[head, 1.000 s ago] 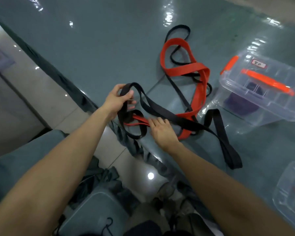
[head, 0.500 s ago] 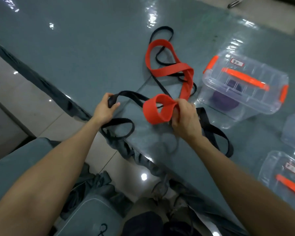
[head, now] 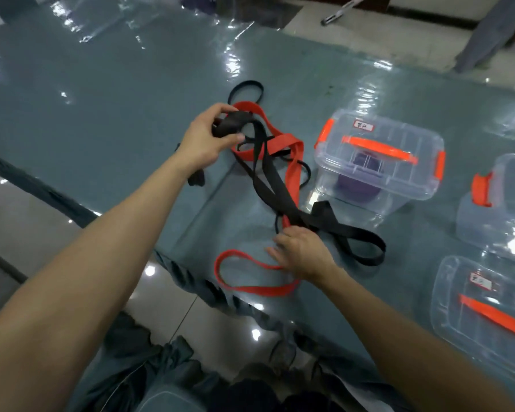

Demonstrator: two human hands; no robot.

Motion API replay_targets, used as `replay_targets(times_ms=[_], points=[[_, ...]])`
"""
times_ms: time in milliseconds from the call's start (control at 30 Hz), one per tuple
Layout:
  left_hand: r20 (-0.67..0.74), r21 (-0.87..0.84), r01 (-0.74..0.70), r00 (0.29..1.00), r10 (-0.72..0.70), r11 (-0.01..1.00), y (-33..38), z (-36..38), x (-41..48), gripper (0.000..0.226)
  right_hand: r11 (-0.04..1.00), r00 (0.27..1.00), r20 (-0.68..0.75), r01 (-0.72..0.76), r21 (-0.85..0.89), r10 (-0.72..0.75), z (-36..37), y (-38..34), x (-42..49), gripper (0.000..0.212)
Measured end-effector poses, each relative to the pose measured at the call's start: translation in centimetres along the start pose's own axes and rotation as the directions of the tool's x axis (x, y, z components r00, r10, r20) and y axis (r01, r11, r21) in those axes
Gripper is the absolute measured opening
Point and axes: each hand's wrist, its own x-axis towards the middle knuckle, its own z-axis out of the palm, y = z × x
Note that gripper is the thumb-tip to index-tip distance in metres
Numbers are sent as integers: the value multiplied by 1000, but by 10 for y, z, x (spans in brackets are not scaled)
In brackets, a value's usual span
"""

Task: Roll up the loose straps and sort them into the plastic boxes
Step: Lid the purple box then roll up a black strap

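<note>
Now boxes crowd the table at right. Left hand clamps the bunched black strap; right hand, fingers apart, has released the red strap onto the table, perhaps still touching it.

I saw a broad surface draped in teal-grey cloth under glossy clear film, with light glaring off it in white patches toward 12 o'clock. Pale, shiny floor tiles ran along 8 o'clock and showed again beyond the far edge at 1 o'clock, beside some grey fabric.
</note>
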Motion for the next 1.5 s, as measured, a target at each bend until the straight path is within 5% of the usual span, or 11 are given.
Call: replay_targets(times_ms=[100, 233, 300, 467, 600, 833, 967, 1067, 1233, 1367, 1500], points=[[107, 30, -87, 991, 84, 996, 22, 7, 1, 43, 952, 873, -398, -204, 229, 283, -28, 18, 0, 36], [270, -13, -175, 947, 173, 984, 64, 17, 1, 50, 733, 799, -212, -364, 574, 563, -79, 42, 33, 124], [327, -75, -219, 916, 231, 973, 85, 22, 1, 49, 617, 840, -48, -357, 701, 541, -103, 46, 45, 139], [371, -152, -288, 870, 324, 946, 130, 34, 5, 47, 406, 877, 178, -375, 834, 446, -139, 61, 31, 35], [380, -138, -318, 857, 347, 938, 159, 37, 10, 42, 427, 843, 120, -383, 819, 525, -192, 81, -19, 12], [239, -130, -308, 913, 332, 942, 173, 46, 6, 37, 728, 851, -196, -273, 629, 488, -318, 96, -83, 55], [119, 27, -187, 976, 183, 982, 135, 67, 6, 22, 812, 859, 27, -494, 312, 512, -265, 121, -103, 63], [140, 323, -72, 990, 28, 944, 81, 89, 3, 21, 744, 810, 205, -585, 322, 549, -207, 139, -128, 73], [266, 828, 21, 865, -425, 560, 9, 137, -39, 105, 704, 737, 296, -672, 230, 608, -119, 164, -170, 38], [374, 755, -78, 867, -329, 651, -11, 196, -84, 96, 626, 655, 348, -752, 207, 671, -73, 174, -189, 53], [320, 787, -153, 930, -183, 598, -14, 233, -110, 75, 673, 703, 251, -711, 204, 666, -55, 173, -188, 68]])
